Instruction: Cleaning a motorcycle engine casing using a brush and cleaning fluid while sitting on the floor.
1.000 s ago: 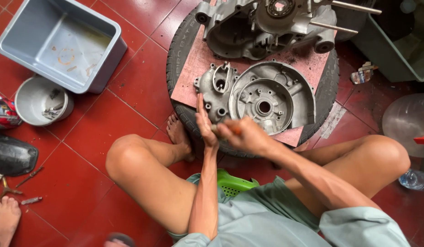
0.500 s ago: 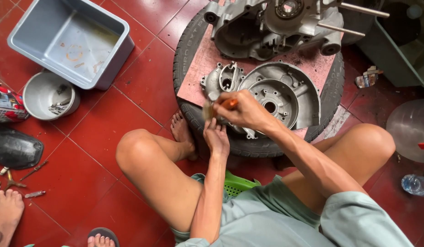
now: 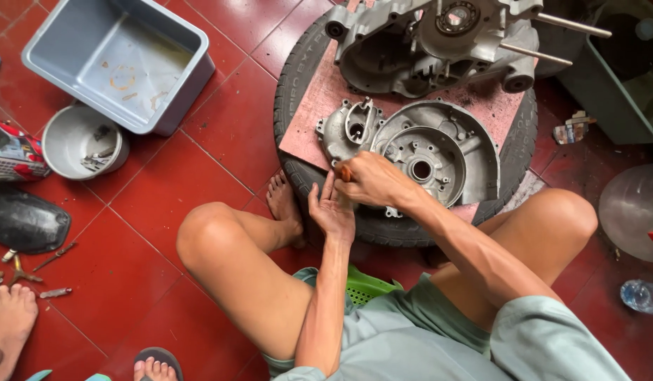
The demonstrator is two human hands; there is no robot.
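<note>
Right hand (image 3: 372, 182) is fisted around an orange-handled tool (image 3: 346, 173) at the near-left edge of the engine cover (image 3: 425, 152), shaft hidden. Left hand (image 3: 331, 210), open and flat, sits just below the cover, on the tyre (image 3: 383, 224).

An engine cover (image 3: 439, 152) lies on a board (image 3: 314, 116) atop a tyre (image 3: 298, 63), tub (image 3: 118, 60) to its left.

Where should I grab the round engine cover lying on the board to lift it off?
Take the engine cover by its bare far-right rim, coming from the right. It lies flat, open face up, and the right hand crowds its near-left edge.
</note>
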